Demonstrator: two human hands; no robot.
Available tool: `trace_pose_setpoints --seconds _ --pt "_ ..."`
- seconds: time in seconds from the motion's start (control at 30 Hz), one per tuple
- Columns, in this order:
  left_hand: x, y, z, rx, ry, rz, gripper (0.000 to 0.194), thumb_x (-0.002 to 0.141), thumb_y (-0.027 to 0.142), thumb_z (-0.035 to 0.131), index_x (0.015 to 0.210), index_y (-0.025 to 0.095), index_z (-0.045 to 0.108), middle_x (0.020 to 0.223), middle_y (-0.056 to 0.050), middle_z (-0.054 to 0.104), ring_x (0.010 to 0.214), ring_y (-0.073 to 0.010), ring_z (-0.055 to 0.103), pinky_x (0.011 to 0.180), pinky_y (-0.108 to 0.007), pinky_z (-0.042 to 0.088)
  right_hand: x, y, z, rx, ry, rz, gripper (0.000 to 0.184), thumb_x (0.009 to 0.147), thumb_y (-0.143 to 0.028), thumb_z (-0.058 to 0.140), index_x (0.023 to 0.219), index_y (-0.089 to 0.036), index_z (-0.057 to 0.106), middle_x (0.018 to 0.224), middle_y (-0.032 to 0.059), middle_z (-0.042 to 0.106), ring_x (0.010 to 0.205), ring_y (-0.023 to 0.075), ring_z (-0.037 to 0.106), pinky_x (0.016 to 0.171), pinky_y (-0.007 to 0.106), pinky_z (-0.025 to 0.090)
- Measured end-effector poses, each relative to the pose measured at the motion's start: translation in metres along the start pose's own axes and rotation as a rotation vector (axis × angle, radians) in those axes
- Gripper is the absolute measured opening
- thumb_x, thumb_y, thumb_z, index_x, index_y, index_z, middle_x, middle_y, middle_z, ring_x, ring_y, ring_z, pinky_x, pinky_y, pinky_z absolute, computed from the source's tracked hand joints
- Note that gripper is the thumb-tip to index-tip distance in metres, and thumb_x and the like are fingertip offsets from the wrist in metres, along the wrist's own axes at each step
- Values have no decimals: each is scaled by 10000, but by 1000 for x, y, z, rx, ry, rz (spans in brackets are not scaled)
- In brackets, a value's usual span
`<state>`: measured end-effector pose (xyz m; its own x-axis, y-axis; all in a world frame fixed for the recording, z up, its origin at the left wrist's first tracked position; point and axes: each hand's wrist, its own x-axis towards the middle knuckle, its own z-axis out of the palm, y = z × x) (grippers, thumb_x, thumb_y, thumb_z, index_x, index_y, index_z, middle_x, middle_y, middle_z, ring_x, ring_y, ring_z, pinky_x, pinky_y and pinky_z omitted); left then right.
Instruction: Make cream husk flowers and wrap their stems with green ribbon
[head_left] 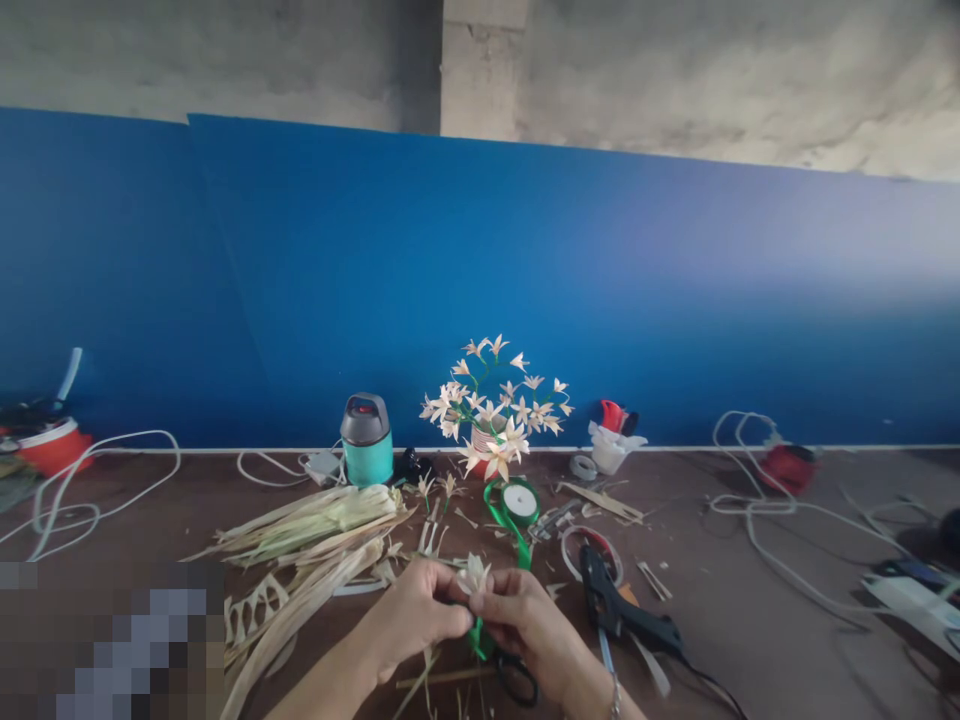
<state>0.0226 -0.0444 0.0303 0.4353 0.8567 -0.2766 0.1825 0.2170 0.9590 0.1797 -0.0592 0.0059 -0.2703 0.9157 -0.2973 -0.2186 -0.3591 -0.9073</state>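
Observation:
A small pale flower, seemingly made of dried husk, is pinched between my two hands near the table's front. My left hand is closed on its left side, thumb and forefinger at the base. On the right, my right hand is also closed on it, fingertips almost meeting the left ones. Green ribbon hangs just below the fingers, and the flower's stem is hidden. Under my right hand lie black scissors handles. Beyond my hands is a ribbon roll with a green strip trailing toward me.
A vase of similar flowers stands at the back. Husk bundles lie left, near a teal canister. To the right are a black glue gun, a tape roll and a white cup. White cables cross the table.

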Motion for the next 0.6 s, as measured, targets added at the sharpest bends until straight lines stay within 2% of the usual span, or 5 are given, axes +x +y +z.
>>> trace_pose_setpoints --seconds 0.2,0.33,0.5,0.6 --pt "-1 7 4 -64 -58 -18 94 500 208 629 516 130 579 447 61 463 462 -67 344 464 -221 215 -7 -4 5 78 1 -29 315 523 -319 769 516 -120 525 396 -81 380 359 9 244 378 182 101" --pt "-4 11 6 -195 -111 -78 36 515 173 557 527 140 563 372 89 367 364 -32 219 415 -225 95 -12 -6 5 165 -59 -30 334 485 -335 793 579 -114 561 444 -58 431 376 20 320 385 177 125" --pt "-5 9 3 -302 -136 -142 78 492 144 538 565 164 523 344 104 348 334 -30 217 398 -218 49 -16 -9 2 228 -147 -32 279 507 -275 792 650 -114 614 468 -47 468 394 37 385 388 174 143" --pt "-5 9 2 -319 -161 -158 107 490 144 544 584 177 504 338 116 343 317 -28 208 391 -216 50 -17 -10 5 210 -105 -42 249 521 -273 789 599 -121 607 453 -50 470 391 35 379 393 173 169"
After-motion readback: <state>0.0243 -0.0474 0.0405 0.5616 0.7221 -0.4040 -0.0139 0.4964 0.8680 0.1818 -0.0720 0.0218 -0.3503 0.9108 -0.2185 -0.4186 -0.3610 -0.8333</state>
